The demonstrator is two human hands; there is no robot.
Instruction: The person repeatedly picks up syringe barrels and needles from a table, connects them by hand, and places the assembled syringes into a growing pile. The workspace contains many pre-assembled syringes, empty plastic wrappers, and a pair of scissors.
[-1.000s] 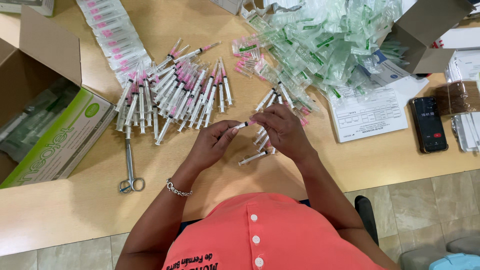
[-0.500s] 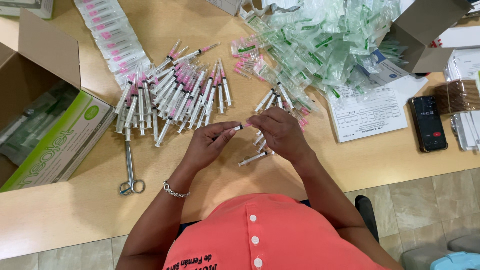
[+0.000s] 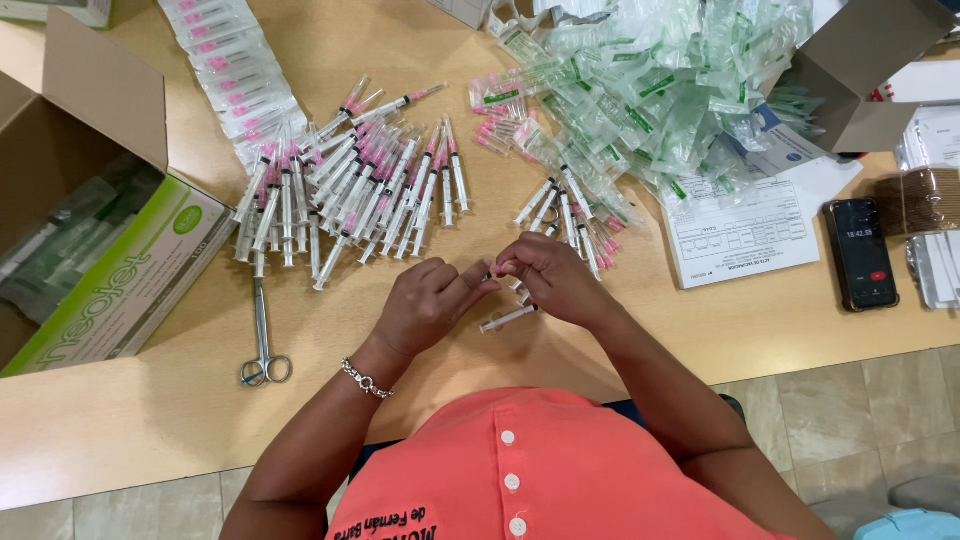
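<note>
**Hands meeting over a small pink-tipped syringe**

Both our hands come together just below the small loose cluster of clear syringes (image 3: 565, 215), which we take as our landmark. Our left hand (image 3: 430, 305) is curled, thumb and forefinger pinched toward the middle, and our right hand (image 3: 550, 280) is curled the same way, its fingertips closed on a small clear plastic syringe with a pink cap (image 3: 497, 270). The two sets of fingertips touch at that syringe; how much of it each hand grips we cannot tell, since the fingers hide most of it. A thin silver chain bracelet (image 3: 365, 380) sits on our left wrist.

Just below and left of the cluster, beside our right hand, a single clear syringe (image 3: 508, 319) lies on the pale wooden table (image 3: 150, 430). Left of the cluster lies a large fanned row of clear syringes with pink needle caps (image 3: 350, 200). Farther left and lower, a pair of steel scissors (image 3: 264, 345) lies with its handles toward us, and beyond it stands an open cardboard box holding a green-and-white carton (image 3: 120, 290). Above and right of the cluster sits a heap of crumpled clear-and-green plastic wrappers (image 3: 670, 90). Right of the cluster lie a printed white paper form (image 3: 745, 235) and, farther right, a black smartphone (image 3: 860, 252).
</note>
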